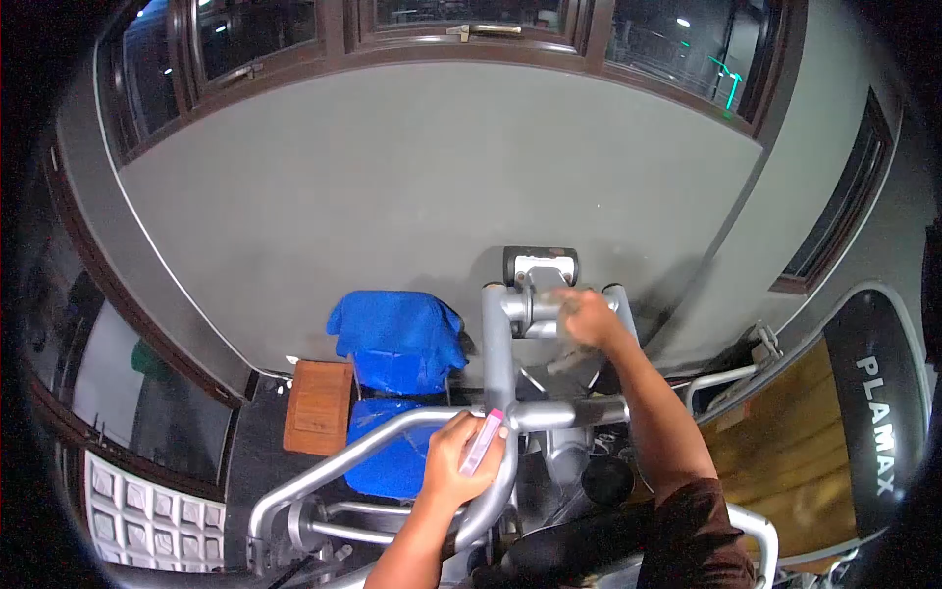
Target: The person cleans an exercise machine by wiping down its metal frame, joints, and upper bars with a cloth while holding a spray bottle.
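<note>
My left hand is closed around a small pink and white object, in front of the silver tubes of a gym machine. Higher up and to the right, my right hand is at the machine's upper crossbar, close to a grey joint. Motion smears its fingers and something pale beside them, so I cannot make out whether it holds anything. A black and white roller-shaped part sits at the top of the machine, by the wall.
A chair with a blue cover stands left of the machine, beside a brown wooden box. Curved silver bars reach out at lower left. A panel marked PLAMAX is at the right. Windows line the grey wall.
</note>
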Available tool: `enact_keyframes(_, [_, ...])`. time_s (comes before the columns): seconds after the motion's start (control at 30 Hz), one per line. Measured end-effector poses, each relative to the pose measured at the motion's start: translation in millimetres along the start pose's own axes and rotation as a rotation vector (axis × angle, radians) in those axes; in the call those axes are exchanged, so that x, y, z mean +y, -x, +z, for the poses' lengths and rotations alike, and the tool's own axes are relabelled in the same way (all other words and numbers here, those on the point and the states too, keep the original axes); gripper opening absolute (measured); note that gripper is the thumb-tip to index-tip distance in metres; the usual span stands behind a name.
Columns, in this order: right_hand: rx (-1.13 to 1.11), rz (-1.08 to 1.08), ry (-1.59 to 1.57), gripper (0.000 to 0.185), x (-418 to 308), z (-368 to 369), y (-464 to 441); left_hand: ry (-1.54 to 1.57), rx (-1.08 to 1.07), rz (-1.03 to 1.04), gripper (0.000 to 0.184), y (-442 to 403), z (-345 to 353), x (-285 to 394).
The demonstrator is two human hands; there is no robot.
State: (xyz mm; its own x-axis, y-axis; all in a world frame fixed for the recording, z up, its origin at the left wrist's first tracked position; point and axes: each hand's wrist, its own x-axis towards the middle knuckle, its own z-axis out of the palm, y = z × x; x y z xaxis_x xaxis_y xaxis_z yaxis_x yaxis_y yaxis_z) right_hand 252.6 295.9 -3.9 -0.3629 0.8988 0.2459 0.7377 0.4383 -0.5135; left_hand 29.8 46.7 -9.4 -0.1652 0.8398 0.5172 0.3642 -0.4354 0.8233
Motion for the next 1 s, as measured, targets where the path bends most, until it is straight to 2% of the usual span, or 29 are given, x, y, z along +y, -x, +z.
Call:
enact_keyframes(0.03, [0.027, 0.112, -0.012, 0.046, -5.2, -14.5, 1.0, -0.005, -0.007, -0.005, 0.016, 1.6, -0.2, 0.2])
enact_keyframes(0.07, [0.269, -0.094, 0.028, 0.042, 35.4, -6.7, -7.3, -0.031, -0.052, -0.022, 0.006, 3.3, -3.0, -2.6])
enact_keyframes(0.17, [0.442, 0.173, -0.142, 0.038, 28.3, -33.7, -3.3, -0.023, -0.067, -0.073, 0.005, 3.4, -4.6, 3.8])
enact_keyframes(0.27, [0.467, 0.218, -0.206, 0.037, 27.7, -39.8, -0.3, 0.026, -0.051, 0.010, 0.006, 4.2, -0.5, 1.3])
enact_keyframes(0.37, [0.521, 0.106, -0.197, 0.038, 51.4, -26.6, -7.0, 0.013, -0.020, 0.040, 0.012, 4.4, 4.4, -2.3])
enact_keyframes(0.47, [0.446, 0.208, -0.168, 0.040, 27.5, -35.2, -2.4, 0.009, -0.046, 0.029, 0.013, 1.5, 1.2, 2.5])
enact_keyframes(0.57, [0.460, 0.218, -0.141, 0.040, 30.5, -31.3, -2.9, -0.021, -0.165, -0.033, 0.010, 4.7, -5.9, -0.4])
enact_keyframes(0.77, [0.411, 0.250, -0.175, 0.040, 18.4, -39.6, 2.2, 0.102, -0.121, 0.105, 0.014, -0.4, 1.2, 3.4])
enact_keyframes(0.87, [0.416, 0.246, -0.137, 0.041, 21.6, -38.5, 1.0, 0.085, -0.114, 0.092, 0.013, -0.5, 0.7, 6.3])
enact_keyframes(1.0, [0.362, 0.266, 0.064, 0.041, 29.5, -30.7, 0.0, 0.007, -0.099, 0.044, 0.011, 4.0, -2.3, -2.5])
